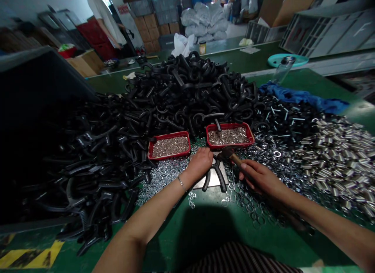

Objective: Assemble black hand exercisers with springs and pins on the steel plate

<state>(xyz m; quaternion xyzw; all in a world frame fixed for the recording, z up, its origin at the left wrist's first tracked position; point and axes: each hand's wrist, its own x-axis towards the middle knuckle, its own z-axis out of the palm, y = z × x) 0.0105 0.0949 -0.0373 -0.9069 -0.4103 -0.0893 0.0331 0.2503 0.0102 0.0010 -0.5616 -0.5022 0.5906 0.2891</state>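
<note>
Hammer with a pale wooden handle and dark head [235, 158] sits in the right hand [258, 175], right of the frame's centre, fingers wrapped around the handle. Its head is beside a black two-legged part [217, 172], which lies on a flat silvery metal plate [214, 181] just below the centre, legs pointing toward the bottom edge. The left hand [201, 161] is curled at the part's upper end; I cannot tell whether its fingertips pinch anything. Just above, a red rectangular left tray [170, 156] and a red rectangular right tray [215, 146] hold small shiny metal pieces [171, 147]. Silvery metal rings [252, 206] scatter over the green worktop [166, 241]; shiny metal cylinders [340, 155] heap at the right edge.
</note>
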